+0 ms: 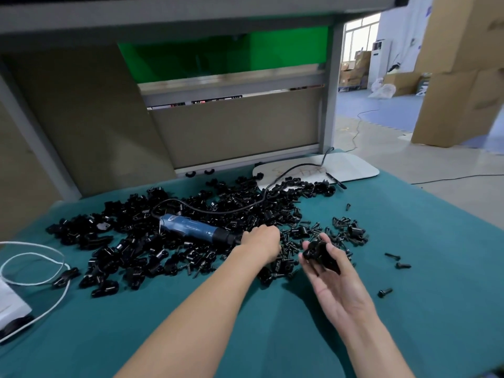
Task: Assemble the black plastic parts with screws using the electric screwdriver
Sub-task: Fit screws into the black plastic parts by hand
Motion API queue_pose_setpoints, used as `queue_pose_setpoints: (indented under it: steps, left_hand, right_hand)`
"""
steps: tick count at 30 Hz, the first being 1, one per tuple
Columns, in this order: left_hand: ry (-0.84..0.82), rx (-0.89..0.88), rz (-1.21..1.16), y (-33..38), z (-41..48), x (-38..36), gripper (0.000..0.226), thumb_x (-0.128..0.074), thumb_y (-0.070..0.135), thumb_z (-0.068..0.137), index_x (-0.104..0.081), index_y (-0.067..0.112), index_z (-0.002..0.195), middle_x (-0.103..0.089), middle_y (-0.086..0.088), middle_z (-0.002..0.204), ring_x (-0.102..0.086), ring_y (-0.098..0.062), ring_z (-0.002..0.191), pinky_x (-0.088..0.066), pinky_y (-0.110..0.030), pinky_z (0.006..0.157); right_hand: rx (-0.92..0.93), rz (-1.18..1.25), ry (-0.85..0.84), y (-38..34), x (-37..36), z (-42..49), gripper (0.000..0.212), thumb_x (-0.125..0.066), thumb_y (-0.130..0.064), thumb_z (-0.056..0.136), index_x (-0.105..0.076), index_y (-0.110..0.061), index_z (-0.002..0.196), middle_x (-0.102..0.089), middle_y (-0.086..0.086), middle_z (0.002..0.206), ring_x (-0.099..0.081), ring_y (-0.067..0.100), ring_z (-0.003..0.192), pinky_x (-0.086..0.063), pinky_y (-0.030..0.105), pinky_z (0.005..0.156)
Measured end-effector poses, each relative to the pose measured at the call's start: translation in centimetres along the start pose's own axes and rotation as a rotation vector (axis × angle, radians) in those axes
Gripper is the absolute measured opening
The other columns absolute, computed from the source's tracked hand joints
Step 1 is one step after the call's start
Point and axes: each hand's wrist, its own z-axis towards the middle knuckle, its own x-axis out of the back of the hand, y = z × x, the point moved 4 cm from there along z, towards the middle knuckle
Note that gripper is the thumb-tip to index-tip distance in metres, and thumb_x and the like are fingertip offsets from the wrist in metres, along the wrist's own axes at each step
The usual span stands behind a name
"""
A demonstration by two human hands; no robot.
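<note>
A big heap of black plastic parts [174, 230] covers the middle of the green table mat [245, 323]. The blue electric screwdriver [191, 229] lies on the heap, its tip pointing right. My left hand [261, 242] is down among the black screws [297, 236] right at the screwdriver's tip, fingers curled; what it grips is hidden. My right hand [332, 279] is palm up to the right of it, holding black plastic parts [320, 255] in its fingers. More screws [346, 227] lie scattered further right.
A white oval board [351, 166] lies at the table's back right, and the screwdriver's black cable [286, 175] runs across it. A white cord [35, 257] and white box [11, 304] sit at the left edge. Loose screws [392, 256] dot the right side. Cardboard boxes [461, 77] stand beyond.
</note>
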Motion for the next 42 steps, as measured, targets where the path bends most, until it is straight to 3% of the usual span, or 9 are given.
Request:
queue_pose_setpoints:
  steps: [4,7,10,12,16,20,25,32,42]
  left_hand:
    - [0.093,-0.047,-0.142,-0.7,-0.9,0.6,0.016,-0.058,0.027,0.102,-0.065,0.018,0.113,-0.064,-0.003,0.123,-0.055,-0.025,0.117,-0.039,-0.043,0.105]
    - [0.275,-0.093,-0.531,-1.6,-3.0,1.1,0.006,-0.062,0.028,0.099,-0.061,0.025,0.104,-0.068,0.008,0.108,-0.061,-0.01,0.098,-0.048,-0.028,0.09]
    - [0.423,-0.138,-0.958,-2.6,-6.1,0.0,0.006,-0.069,0.025,0.095,-0.064,0.028,0.096,-0.069,0.013,0.089,-0.062,0.004,0.082,-0.046,-0.011,0.074]
    - [0.463,-0.146,-1.152,-3.2,-8.1,-1.7,0.007,-0.069,0.021,0.095,-0.066,0.027,0.097,-0.071,0.014,0.088,-0.063,0.005,0.081,-0.048,-0.01,0.073]
    - [0.473,-0.102,-1.356,-4.0,-10.2,-4.6,0.009,-0.068,0.019,0.096,-0.067,0.024,0.103,-0.072,0.012,0.094,-0.067,-0.006,0.09,-0.054,-0.024,0.084]
    - [0.472,-0.093,-1.427,-3.7,-10.3,-4.9,0.014,-0.068,0.018,0.096,-0.068,0.024,0.108,-0.074,0.008,0.099,-0.069,-0.009,0.094,-0.056,-0.027,0.087]
    - [0.422,-0.108,-1.401,-3.4,-10.5,-5.4,0.012,-0.068,0.017,0.096,-0.07,0.025,0.105,-0.075,0.006,0.099,-0.07,-0.009,0.094,-0.057,-0.029,0.089]
    - [0.388,-0.143,-1.33,-3.2,-10.4,-5.6,0.01,-0.068,0.021,0.096,-0.071,0.026,0.103,-0.075,0.009,0.101,-0.069,-0.008,0.099,-0.055,-0.033,0.094]
    - [0.325,-0.133,-1.288,-3.2,-10.3,-5.8,0.011,-0.069,0.022,0.095,-0.073,0.027,0.104,-0.075,0.013,0.099,-0.07,-0.006,0.095,-0.058,-0.037,0.09]
  right_hand:
    - [0.005,-0.018,-0.025,0.0,0.1,0.3,0.027,-0.062,-0.015,0.094,-0.066,-0.005,0.119,-0.073,0.019,0.109,-0.075,0.026,0.094,-0.065,0.039,0.074]
    - [0.007,-0.061,-0.042,0.2,0.0,0.3,0.037,-0.067,-0.015,0.085,-0.066,-0.004,0.12,-0.074,0.016,0.108,-0.075,0.026,0.091,-0.064,0.037,0.072]
    - [-0.013,-0.111,-0.048,0.4,0.0,0.4,0.041,-0.069,-0.014,0.081,-0.067,-0.003,0.121,-0.075,0.017,0.11,-0.076,0.027,0.092,-0.064,0.037,0.071]
    - [-0.025,-0.138,-0.058,0.7,0.0,0.5,0.043,-0.07,-0.014,0.081,-0.067,-0.003,0.122,-0.075,0.018,0.112,-0.076,0.028,0.092,-0.064,0.039,0.073]
    - [-0.04,-0.207,-0.088,1.2,0.0,0.6,0.042,-0.071,-0.011,0.082,-0.068,-0.003,0.123,-0.075,0.019,0.111,-0.076,0.03,0.093,-0.064,0.042,0.077]
    - [-0.049,-0.285,-0.106,1.5,0.1,0.7,0.033,-0.071,-0.008,0.08,-0.075,-0.005,0.113,-0.074,0.02,0.115,-0.076,0.03,0.096,-0.064,0.041,0.075]
    - [-0.065,-0.358,-0.128,2.1,0.0,0.5,0.036,-0.07,-0.007,0.08,-0.073,-0.002,0.116,-0.074,0.022,0.116,-0.076,0.032,0.098,-0.064,0.04,0.074]
    - [-0.062,-0.449,-0.146,2.3,0.1,0.7,0.026,-0.071,-0.007,0.079,-0.081,-0.006,0.102,-0.075,0.02,0.114,-0.076,0.031,0.097,-0.064,0.04,0.074]
    - [-0.052,-0.492,-0.139,2.5,0.5,1.1,0.036,-0.072,-0.008,0.078,-0.076,-0.004,0.114,-0.074,0.022,0.116,-0.075,0.032,0.102,-0.064,0.039,0.077]
